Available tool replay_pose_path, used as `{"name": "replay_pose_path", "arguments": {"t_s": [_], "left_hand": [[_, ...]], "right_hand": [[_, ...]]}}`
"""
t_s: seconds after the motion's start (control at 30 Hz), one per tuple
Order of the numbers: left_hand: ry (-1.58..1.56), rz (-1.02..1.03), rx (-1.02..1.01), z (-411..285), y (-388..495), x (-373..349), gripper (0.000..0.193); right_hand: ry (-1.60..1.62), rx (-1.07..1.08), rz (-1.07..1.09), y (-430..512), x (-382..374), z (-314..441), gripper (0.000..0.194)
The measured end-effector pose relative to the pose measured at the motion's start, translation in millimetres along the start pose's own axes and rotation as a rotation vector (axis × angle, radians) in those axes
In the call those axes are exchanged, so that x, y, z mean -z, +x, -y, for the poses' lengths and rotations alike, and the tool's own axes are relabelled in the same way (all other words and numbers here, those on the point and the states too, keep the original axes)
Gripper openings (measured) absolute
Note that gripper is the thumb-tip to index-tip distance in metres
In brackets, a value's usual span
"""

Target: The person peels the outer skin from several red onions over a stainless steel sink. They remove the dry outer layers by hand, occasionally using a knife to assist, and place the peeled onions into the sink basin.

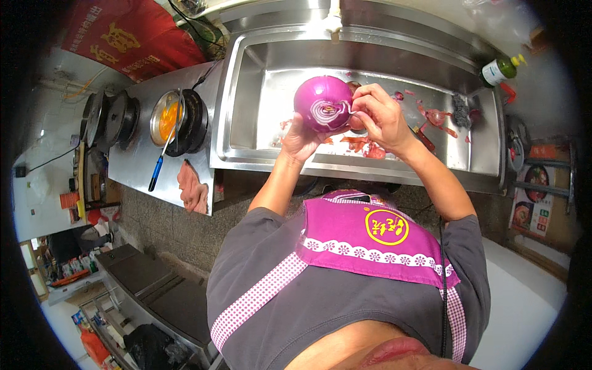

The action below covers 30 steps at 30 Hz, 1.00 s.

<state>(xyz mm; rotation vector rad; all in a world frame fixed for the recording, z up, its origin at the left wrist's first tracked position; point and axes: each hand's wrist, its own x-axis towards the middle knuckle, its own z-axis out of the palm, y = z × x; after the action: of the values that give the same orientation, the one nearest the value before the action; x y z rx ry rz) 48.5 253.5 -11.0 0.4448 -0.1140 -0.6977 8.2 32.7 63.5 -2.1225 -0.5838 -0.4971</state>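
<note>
A large purple onion (323, 99), with a cut end showing pale rings, rests in my left hand (300, 141) above the stainless steel sink (249, 159). My right hand (381, 118) is at the onion's right side, thumb and fingers pinched together at the edge of its cut end. Behind my hands, part of a round reddish thing shows in the sink. Onion skins (434, 116) and reddish scraps lie scattered on the sink bottom. A knife with a reddish-brown handle (423, 138) lies partly hidden behind my right forearm.
A dark scouring pad (461, 112) lies at the sink's right end. A green pump bottle (498, 73) stands on the far right rim. On the steel table (138, 157) to the left are a metal bowl with orange contents (167, 120), a blue-handled tool (157, 173) and a pinkish cloth (192, 187).
</note>
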Motion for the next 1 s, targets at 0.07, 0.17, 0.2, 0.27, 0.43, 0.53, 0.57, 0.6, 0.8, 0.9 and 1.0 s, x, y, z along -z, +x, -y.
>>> {"name": "replay_pose_path", "arguments": {"t_s": [0.07,0.17,0.2,0.27,0.43,0.53,0.57,0.6,0.8,0.9,1.0], "left_hand": [[0.066,0.026,0.003,-2,-1,1,0.092],[0.290,0.061,-0.091,-12,5,12,0.091],[0.304,0.040,-0.103,-14,7,15,0.092],[0.200,0.085,-0.086,-17,1,10,0.092],[0.142,0.117,-0.184,-11,7,-9,0.118],[0.243,0.075,-0.184,-6,11,-40,0.125],[0.255,0.101,-0.176,-4,13,-45,0.123],[0.293,0.182,-0.167,-2,18,-47,0.119],[0.468,0.146,0.011,1,15,-84,0.110],[0.275,0.010,-0.020,21,21,-94,0.098],[0.198,-0.059,-0.037,35,13,-98,0.086]], "right_hand": [[0.103,-0.114,0.098,-2,4,2,0.010],[0.733,-0.331,0.134,-5,3,7,0.009],[0.829,-0.397,0.115,-4,7,15,0.009],[0.812,-0.555,0.058,2,27,31,0.008],[-0.251,-0.602,0.076,-8,35,-23,0.025],[0.751,-0.609,0.069,-6,29,-18,0.054],[0.827,-0.595,0.152,-1,31,-5,0.069],[0.757,-0.477,0.161,0,26,3,0.073],[0.136,-0.069,0.055,6,63,23,0.077],[0.087,0.018,0.071,6,70,19,0.069],[-0.010,-0.035,-0.016,-1,63,31,0.059]]}}
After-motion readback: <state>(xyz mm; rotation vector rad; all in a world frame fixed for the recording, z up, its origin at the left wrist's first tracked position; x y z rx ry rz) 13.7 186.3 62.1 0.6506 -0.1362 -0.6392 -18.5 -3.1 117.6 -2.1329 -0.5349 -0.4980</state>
